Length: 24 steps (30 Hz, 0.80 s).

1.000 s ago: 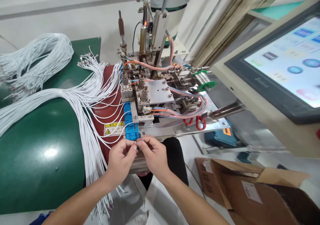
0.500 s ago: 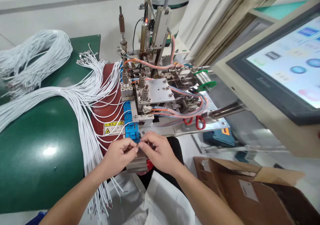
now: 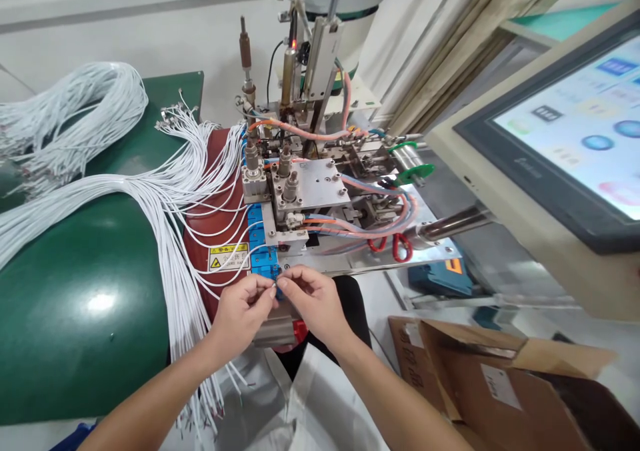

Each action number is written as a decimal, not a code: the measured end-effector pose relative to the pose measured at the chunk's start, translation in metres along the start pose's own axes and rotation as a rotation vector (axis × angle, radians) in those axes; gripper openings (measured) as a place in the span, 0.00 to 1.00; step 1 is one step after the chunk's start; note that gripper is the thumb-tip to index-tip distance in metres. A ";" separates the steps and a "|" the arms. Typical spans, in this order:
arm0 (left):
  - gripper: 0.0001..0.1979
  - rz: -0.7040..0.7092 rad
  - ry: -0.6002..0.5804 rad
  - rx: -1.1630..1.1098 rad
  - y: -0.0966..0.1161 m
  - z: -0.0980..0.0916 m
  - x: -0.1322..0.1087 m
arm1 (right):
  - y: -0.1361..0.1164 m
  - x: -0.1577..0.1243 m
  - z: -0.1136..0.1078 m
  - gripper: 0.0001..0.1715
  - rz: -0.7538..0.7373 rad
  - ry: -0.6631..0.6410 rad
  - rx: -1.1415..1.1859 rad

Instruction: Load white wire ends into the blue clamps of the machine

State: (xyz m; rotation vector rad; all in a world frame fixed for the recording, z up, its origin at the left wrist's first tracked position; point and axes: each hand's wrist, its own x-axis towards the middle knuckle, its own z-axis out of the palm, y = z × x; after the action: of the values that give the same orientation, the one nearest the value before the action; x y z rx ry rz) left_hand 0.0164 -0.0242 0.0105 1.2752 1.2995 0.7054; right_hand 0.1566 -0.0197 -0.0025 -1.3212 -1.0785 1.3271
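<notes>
Both the left hand [image 3: 241, 314] and the right hand [image 3: 316, 305] hold thumb and forefinger close together, tips nearly meeting. One tiny cable end [image 3: 275, 285] shows between them, pinched in the left fingertips; whether the right fingertips clamp it too, I cannot tell. Just beyond lies a blue clamp row [image 3: 263, 262], with white cables [image 3: 167, 264] running to it from the left. Farther off stands a metal machine [image 3: 320, 187], a wire spool [image 3: 404, 159] at its right. A looped cable bundle [image 3: 117, 87] rests on the green table [image 3: 75, 364] at far left.
</notes>
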 end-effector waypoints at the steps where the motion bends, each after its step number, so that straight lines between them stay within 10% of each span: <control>1: 0.07 -0.007 0.006 -0.004 0.000 0.000 0.000 | 0.000 0.000 0.001 0.07 -0.015 0.010 -0.018; 10: 0.19 0.037 0.027 0.037 -0.003 0.003 0.000 | 0.007 -0.001 -0.008 0.06 -0.506 0.046 -0.504; 24: 0.08 0.313 0.064 0.680 -0.003 -0.023 0.019 | 0.032 0.012 -0.008 0.08 -0.155 0.050 -0.515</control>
State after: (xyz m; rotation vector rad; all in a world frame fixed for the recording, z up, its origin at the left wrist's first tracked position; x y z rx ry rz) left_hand -0.0021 -0.0011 0.0071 2.0514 1.4681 0.5311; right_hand 0.1641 -0.0133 -0.0367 -1.5895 -1.5194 0.9259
